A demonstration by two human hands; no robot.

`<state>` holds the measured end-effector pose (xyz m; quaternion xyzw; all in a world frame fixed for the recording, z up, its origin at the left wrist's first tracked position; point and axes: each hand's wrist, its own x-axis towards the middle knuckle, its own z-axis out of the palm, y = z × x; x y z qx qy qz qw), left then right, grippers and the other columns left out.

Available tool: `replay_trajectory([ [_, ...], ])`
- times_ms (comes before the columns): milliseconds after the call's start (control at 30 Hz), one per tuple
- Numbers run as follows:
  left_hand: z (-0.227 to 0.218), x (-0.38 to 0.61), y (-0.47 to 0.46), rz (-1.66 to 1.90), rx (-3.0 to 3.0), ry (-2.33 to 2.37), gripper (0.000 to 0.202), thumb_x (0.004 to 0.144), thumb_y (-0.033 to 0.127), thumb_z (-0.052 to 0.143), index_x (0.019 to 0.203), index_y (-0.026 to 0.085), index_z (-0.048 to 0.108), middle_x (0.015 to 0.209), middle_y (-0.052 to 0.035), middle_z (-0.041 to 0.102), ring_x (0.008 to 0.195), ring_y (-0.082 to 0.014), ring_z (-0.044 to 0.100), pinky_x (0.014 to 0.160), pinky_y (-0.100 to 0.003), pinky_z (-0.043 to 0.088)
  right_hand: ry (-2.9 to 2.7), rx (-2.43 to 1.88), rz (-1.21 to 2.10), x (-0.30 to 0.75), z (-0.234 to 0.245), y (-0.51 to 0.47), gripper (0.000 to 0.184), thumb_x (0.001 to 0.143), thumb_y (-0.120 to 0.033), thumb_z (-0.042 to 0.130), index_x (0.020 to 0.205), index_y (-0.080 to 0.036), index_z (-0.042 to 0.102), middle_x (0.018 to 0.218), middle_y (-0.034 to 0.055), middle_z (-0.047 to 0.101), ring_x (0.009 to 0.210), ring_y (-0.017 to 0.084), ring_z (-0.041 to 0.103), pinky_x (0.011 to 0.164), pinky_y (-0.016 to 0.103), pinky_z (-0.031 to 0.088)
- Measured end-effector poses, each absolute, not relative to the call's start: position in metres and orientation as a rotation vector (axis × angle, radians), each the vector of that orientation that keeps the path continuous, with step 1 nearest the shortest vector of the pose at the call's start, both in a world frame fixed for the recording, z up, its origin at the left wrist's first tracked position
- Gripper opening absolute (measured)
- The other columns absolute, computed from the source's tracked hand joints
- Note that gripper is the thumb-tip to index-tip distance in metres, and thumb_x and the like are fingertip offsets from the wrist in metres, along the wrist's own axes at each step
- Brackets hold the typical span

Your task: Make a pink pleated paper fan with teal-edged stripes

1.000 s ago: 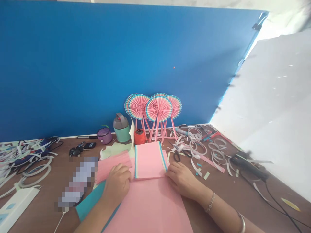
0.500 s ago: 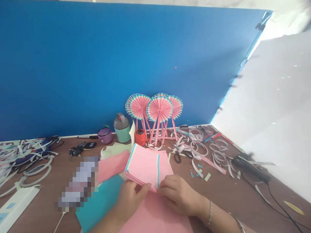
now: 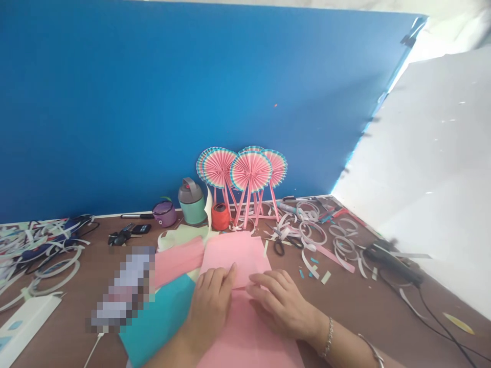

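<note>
Brown table point(image 3: 345, 306), pink paper point(image 3: 249, 347), blue partition point(image 3: 199, 92)

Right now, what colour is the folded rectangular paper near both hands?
The folded rectangular paper shows plain pink, best in the head view.

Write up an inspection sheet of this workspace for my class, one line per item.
Surface: brown table, bare in patches between papers and scraps.
Job's things: folded pink paper above a larger pink sheet; turquoise sheet to their left.
Clutter: curled paper strips and dark-handled scissors at right; another strip pile at far left.
Grippers: left hand and right hand, both on pink paper, fingers extended or loosely bent.
Cables: white cord at left; dark cable from a black tool at right.
Surroundings: blue panel behind, pink pleated fans before it.
Spills: nothing seen.
</note>
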<state>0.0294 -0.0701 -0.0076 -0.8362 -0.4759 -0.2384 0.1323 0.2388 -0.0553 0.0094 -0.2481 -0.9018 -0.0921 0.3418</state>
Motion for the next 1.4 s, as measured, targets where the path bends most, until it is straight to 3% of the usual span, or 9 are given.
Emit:
replay_trajectory([
  [133,-0.014,0.033,-0.065,-0.447,-2.64,-1.453,0.046,0.084,0.003,0.039,0.126,0.02,0.048,0.088,-0.0052,0.056,0.078,-0.0198,0.05,0.066,-0.033,0.042,-2.542,-0.833,-0.121,0.238,0.001,-0.043,0.014,0.083,-0.012,0.048,0.091,-0.018,0.057,0.084,0.0037,0.06,0.075,0.016,0.046,0.064,0.031,0.028],
  [300,-0.008,0.026,-0.064,-0.489,-2.82,-1.554,0.024,0.089,0.019,0.044,0.111,0.021,0.054,0.092,-0.0045,0.058,0.084,-0.0204,0.051,0.071,-0.035,0.043,-2.633,-0.921,-0.094,0.243,-0.009,-0.035,0.013,0.079,-0.009,0.046,0.076,-0.017,0.055,0.073,0.0033,0.055,0.069,0.016,0.042,0.063,0.031,0.025],
  [433,-0.002,0.013,-0.063,-0.625,-2.86,-1.692,0.011,0.087,0.018,0.047,0.081,0.019,0.057,0.084,-0.0029,0.058,0.081,-0.0188,0.052,0.07,-0.032,0.041,-2.637,-1.036,0.011,0.245,-0.011,-0.033,0.014,0.07,-0.006,0.047,0.074,-0.017,0.055,0.075,0.0043,0.056,0.07,0.017,0.044,0.064,0.031,0.028],
  [567,0.006,0.004,-0.061,-0.675,-2.895,-1.794,0.017,0.083,0.014,0.05,0.07,0.02,0.06,0.077,-0.0015,0.059,0.079,-0.018,0.053,0.069,-0.03,0.04,-2.572,-1.122,0.26,0.248,-0.009,-0.03,0.018,0.066,-0.005,0.048,0.076,-0.017,0.057,0.078,0.0046,0.057,0.074,0.018,0.048,0.068,0.03,0.034],
  [700,0.014,0.002,-0.06,-0.635,-2.894,-1.915,0.021,0.081,0.015,0.05,0.069,0.023,0.065,0.074,-0.0012,0.062,0.078,-0.0188,0.056,0.072,-0.032,0.04,-2.413,-1.103,0.574,0.255,-0.004,-0.025,0.022,0.072,-0.004,0.047,0.081,-0.018,0.062,0.082,0.0041,0.061,0.079,0.016,0.054,0.072,0.027,0.039],
  [867,0.019,0.001,-0.059,-0.598,-2.818,-2.103,0.019,0.079,0.017,0.048,0.07,0.022,0.064,0.076,-0.0019,0.064,0.078,-0.0197,0.057,0.073,-0.032,0.04,-2.249,-1.283,0.842,0.26,0.0,-0.022,0.018,0.075,-0.008,0.05,0.084,-0.017,0.064,0.079,0.0028,0.064,0.07,0.014,0.055,0.064,0.024,0.04],
  [1400,0.008,-0.006,-0.052,-0.629,-2.654,-2.259,0.019,0.08,0.023,0.045,0.062,0.02,0.049,0.078,-0.0026,0.056,0.082,-0.021,0.054,0.073,-0.033,0.04,-2.132,-1.402,0.888,0.251,-0.006,-0.018,0.017,0.074,-0.01,0.047,0.081,-0.016,0.062,0.066,-0.0012,0.058,0.057,0.011,0.049,0.053,0.021,0.032],
])
